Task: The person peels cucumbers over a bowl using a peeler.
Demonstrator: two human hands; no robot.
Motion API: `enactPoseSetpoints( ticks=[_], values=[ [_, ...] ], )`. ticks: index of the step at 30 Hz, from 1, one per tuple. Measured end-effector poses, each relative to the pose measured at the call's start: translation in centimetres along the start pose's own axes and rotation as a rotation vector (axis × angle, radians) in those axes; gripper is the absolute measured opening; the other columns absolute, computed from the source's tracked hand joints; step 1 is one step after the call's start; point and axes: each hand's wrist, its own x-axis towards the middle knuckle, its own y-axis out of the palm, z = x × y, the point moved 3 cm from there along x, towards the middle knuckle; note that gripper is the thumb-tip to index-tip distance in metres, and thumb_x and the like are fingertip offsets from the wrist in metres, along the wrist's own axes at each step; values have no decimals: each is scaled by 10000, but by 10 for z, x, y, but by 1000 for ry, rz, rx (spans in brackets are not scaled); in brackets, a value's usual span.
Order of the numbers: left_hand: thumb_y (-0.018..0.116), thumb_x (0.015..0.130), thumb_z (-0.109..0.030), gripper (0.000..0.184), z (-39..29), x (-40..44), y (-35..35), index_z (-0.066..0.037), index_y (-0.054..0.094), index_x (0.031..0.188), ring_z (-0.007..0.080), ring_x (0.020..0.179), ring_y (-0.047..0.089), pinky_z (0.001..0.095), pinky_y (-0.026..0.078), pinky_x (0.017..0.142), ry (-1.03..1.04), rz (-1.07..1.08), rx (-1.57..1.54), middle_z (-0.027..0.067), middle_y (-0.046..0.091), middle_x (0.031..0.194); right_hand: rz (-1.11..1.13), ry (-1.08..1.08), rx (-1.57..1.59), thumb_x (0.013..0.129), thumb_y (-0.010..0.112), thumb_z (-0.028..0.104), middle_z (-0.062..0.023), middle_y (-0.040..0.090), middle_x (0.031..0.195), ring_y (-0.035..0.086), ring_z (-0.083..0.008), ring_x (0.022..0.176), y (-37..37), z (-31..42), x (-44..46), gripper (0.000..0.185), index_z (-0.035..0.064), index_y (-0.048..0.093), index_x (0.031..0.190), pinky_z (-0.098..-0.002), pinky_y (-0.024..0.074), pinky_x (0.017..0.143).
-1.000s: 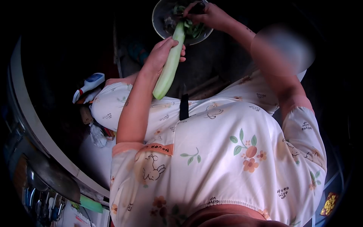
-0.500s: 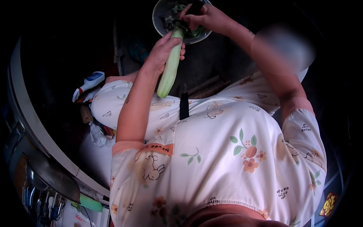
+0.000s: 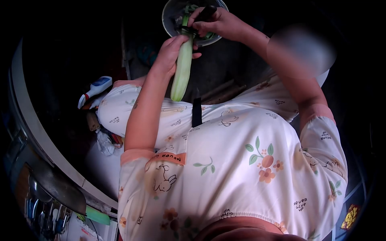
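The black tool (image 3: 207, 13) is partly hidden — end unclear.

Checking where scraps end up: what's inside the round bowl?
Green strips lie in the bowl; its left side is too dim to read. The right hand, black-handled tool and upper end of the pale green vegetable hide whatever lies beneath them.

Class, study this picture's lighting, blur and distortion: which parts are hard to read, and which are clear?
In the head view, the borders fall into black and the bowl is dim inside; in the head view, a hazy patch blurs over the right forearm, and a pale edge bends into an arc; in the head view, the bright shirt and green vegetable read clearly.
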Motion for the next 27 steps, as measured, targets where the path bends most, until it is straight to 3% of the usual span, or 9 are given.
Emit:
enactPoseSetpoints(
  ticks=[1,3,4,9,14,16,23,27],
  values=[
    [559,1017,-170,260,1,1,-2,35,584,1175,201,867,682,393,657,729,-8,26,19,128,652,993,1,3,2,1003,683,223,1,703,911,663,-78,787,-2,-2,2,219,87,713,1172,-237,539,742],
    [552,1014,-166,262,1,-1,-3,34,583,1180,200,857,680,394,655,727,-5,41,57,129,653,989,-79,69,21,950,706,95,-11,696,811,651,-101,708,-21,-12,16,101,50,700,1039,-275,553,672],
    [544,1011,-162,264,0,-1,0,34,582,1185,199,846,679,395,652,726,0,59,100,129,654,985,-128,-9,-6,946,715,110,-3,695,807,652,-99,713,-31,-16,20,103,56,705,1033,-274,546,666],
    [553,1006,-178,334,-10,-12,15,7,564,1284,167,836,665,353,635,738,6,92,52,111,649,977,-286,115,-141,955,705,130,-10,703,826,663,-96,731,-47,14,14,113,56,721,1038,-280,555,670],
    [592,1015,-207,343,-2,-7,12,-62,550,1323,144,788,656,335,622,716,4,45,118,73,629,919,-117,-40,113,955,692,104,-2,700,840,647,-90,709,-27,9,16,94,59,718,1034,-267,545,658],
    [606,1021,-219,321,-1,-7,11,-77,554,1304,129,727,637,309,600,676,5,44,215,49,617,881,-11,-76,54,952,692,98,4,694,836,638,-83,709,-20,6,17,83,62,713,1025,-270,546,670],
    [580,1036,-221,264,-4,-9,15,-87,550,1261,122,675,599,290,558,620,-14,112,219,44,601,850,-254,48,-46,951,687,91,-8,704,854,610,-88,711,-48,-26,24,85,35,711,1009,-279,525,671],
    [566,1039,-243,274,-4,-9,15,-91,539,1266,137,669,596,309,559,627,-25,29,168,58,596,842,-244,55,-5,953,680,84,-8,698,849,611,-88,711,-33,-4,17,85,31,703,1017,-277,528,677]
  ],
)
